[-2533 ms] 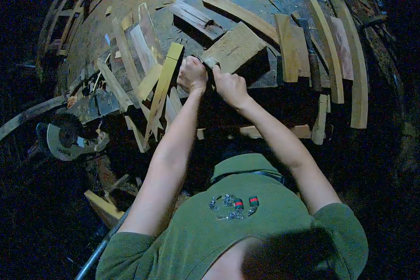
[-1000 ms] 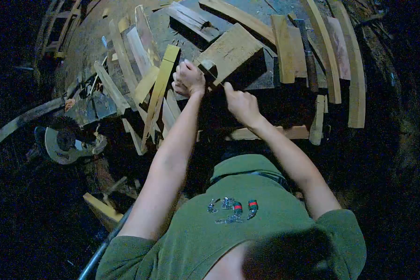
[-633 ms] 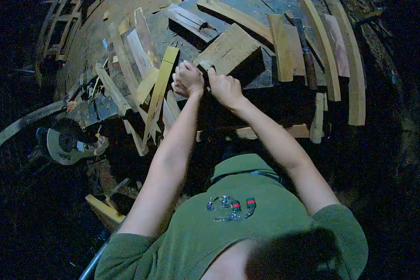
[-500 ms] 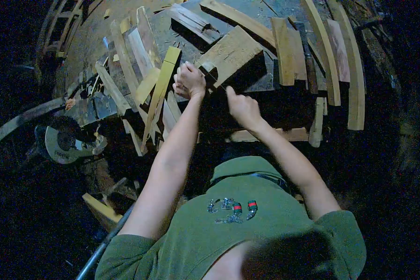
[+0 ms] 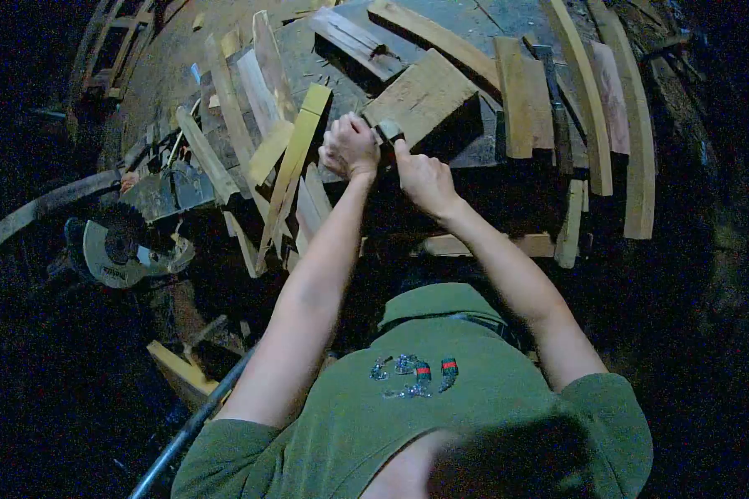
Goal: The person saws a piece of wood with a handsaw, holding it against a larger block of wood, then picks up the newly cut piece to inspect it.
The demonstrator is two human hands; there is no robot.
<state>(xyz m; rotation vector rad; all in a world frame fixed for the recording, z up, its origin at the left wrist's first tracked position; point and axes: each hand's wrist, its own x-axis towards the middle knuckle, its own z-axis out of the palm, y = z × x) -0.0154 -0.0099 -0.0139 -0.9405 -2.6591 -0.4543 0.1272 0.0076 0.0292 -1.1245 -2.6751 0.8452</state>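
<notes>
My left hand (image 5: 349, 148) is closed in a fist at the near left corner of a thick wooden block (image 5: 424, 93). What its fingers grip is hidden from this angle. My right hand (image 5: 425, 180) is wrapped round the handle of a hammer (image 5: 389, 130), its thumb lying along the handle. The hammer's blocky grey head is beside the left fist, over the block's near corner. Just left of the left hand leans a yellowish wooden strip (image 5: 301, 133) with a dark line across it.
A cracked length of timber (image 5: 354, 41) lies behind the block on the workbench (image 5: 308, 62). Several boards (image 5: 518, 100) and a long dark-handled tool (image 5: 558, 108) lie to the right. On the left are more strips and a circular power saw (image 5: 112, 254).
The right hand has shifted slightly, and the hammer head now shows clearly beside the left fist. The left hand stays closed near the block's corner. The whole view has shifted a little.
</notes>
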